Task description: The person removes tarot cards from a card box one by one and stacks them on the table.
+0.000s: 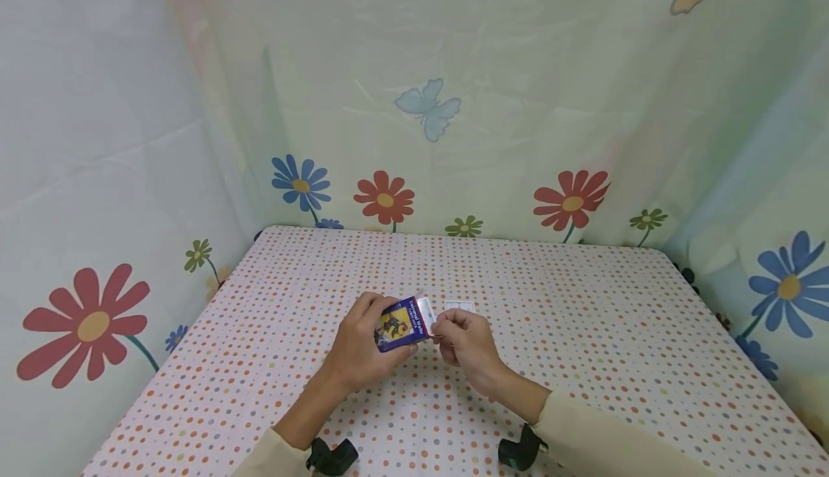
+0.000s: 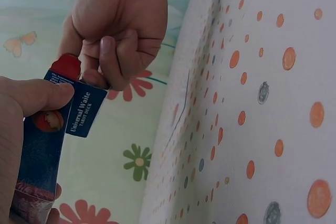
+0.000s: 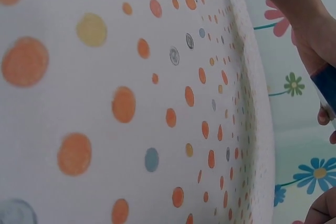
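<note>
Cream sleeves are lying nearest, black wrist mounts sitting beside the cuffs. Beyond them, the left hand is wrapping its fingers and thumb firmly round a blue box, holding it tilted above the bench. The right hand is closing its bunched fingertips on the flap, which is standing out from the box's end. Anything inside is not showing.

Pulling too hard or sideways could be tearing the flap or creasing its corner; squeezing too tightly could be denting the thin sides. If cards are sitting loose inside, tipping that end downward could be spilling them. A careless knuckle might also be nudging the white slip lying just beyond the right hand.

Dotted cloth is covering the bench. Pale sheets are hanging around it, showing printed flowers and butterflies.
</note>
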Action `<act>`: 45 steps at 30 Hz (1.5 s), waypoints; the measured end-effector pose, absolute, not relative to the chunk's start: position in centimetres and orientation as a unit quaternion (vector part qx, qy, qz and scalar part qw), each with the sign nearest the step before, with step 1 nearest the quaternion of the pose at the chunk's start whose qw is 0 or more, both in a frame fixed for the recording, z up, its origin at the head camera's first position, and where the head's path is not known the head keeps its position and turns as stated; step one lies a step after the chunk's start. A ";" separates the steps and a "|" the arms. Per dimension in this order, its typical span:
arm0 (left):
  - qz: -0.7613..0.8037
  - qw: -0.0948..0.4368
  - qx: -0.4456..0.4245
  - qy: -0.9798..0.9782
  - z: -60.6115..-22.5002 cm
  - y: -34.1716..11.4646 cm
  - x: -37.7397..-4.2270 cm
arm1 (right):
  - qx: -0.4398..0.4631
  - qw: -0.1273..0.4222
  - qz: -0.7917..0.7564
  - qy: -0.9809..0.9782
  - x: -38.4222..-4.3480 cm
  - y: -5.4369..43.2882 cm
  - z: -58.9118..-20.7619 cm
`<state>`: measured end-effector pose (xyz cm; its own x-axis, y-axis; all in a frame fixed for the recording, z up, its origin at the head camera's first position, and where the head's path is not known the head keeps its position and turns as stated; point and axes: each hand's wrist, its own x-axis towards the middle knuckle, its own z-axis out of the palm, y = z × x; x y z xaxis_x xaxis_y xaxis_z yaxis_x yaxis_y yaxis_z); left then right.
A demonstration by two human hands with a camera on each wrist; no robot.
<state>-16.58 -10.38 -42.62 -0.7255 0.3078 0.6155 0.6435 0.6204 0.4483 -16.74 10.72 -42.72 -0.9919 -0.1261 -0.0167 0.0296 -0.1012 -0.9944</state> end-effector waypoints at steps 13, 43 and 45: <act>-0.334 0.252 -0.274 -0.866 -42.7 -10.3 -16.6 | -0.013 0.044 -0.757 0.652 -17.4 11.7 -43.1; -0.324 0.254 -0.258 -0.874 -42.7 -10.3 -16.6 | 0.027 0.035 -0.751 0.658 -18.6 12.5 -43.5; -0.324 0.252 -0.257 -0.875 -42.7 -10.3 -16.5 | 0.029 0.031 -0.751 0.659 -18.7 12.5 -43.6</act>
<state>-16.53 -10.30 -42.68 -0.7414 0.2865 0.6068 0.6124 0.6584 0.4375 -18.69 12.50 -43.58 -0.9964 -0.0084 -0.0840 0.0843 -0.1306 -0.9878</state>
